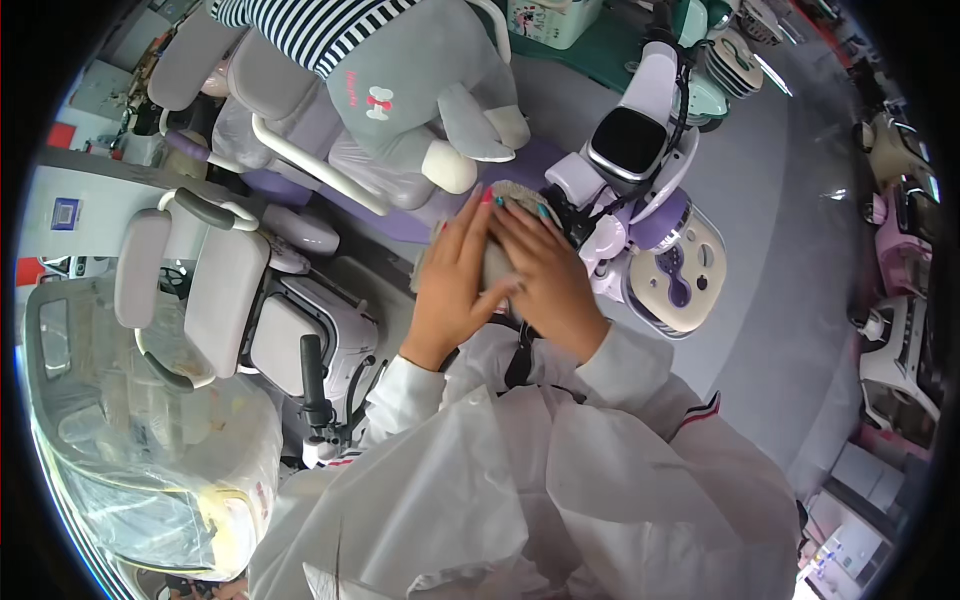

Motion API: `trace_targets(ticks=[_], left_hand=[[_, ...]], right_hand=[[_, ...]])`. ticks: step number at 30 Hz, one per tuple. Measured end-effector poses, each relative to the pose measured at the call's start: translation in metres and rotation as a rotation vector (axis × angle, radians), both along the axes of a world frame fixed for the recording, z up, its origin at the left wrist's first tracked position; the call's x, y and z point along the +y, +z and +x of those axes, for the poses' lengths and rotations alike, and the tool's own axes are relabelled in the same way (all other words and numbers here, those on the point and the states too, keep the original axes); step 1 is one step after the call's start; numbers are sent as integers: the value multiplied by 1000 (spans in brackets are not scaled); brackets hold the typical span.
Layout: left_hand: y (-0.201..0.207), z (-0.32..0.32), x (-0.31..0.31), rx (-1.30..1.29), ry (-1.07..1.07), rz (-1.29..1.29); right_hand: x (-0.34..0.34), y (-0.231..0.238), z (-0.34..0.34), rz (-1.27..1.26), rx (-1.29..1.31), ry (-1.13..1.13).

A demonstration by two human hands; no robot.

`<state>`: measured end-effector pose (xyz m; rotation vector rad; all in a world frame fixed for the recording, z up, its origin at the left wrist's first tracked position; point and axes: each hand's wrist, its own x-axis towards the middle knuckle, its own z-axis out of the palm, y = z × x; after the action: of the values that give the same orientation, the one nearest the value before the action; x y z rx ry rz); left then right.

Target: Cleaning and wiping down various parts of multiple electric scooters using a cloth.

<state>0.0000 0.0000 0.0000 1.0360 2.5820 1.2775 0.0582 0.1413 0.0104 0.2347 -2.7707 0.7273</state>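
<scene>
Hands (455, 280) spread flat on beige cloth (520, 195); plush toy (405, 85) ahead; white scooter (628, 148) close right.

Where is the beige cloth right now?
In the head view, the beige cloth is near the centre, under the left hand and right hand, just below the grey stuffed toy in the picture.

1. Landmark: plush toy (400, 85), on first seat (375, 168).
2. Hands (455, 285) on cloth (518, 193), just nearer the person than toy, slightly right.
3. Display (628, 142): right of toy.
4. Box (550, 25): beyond toy, rightward.
5. Second seat (228, 298): left of toy, nearer the person.
6. Covered vehicle (150, 440): well left of toy, nearer still.
7. Parked vehicles (902, 345): far right of toy.
</scene>
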Motion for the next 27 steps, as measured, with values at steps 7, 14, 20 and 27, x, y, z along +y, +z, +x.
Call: trace_targets(ticks=[7, 14, 20, 27], left_hand=[[40, -38, 60, 285, -102, 320], [-3, -39, 72, 270, -202, -3], [9, -36, 73, 155, -211, -114], [13, -33, 83, 300, -129, -49]], right_hand=[[68, 58, -38, 171, 388, -132], [86, -19, -15, -125, 104, -104], [92, -28, -17, -176, 118, -153], [93, -21, -32, -584, -141, -192]])
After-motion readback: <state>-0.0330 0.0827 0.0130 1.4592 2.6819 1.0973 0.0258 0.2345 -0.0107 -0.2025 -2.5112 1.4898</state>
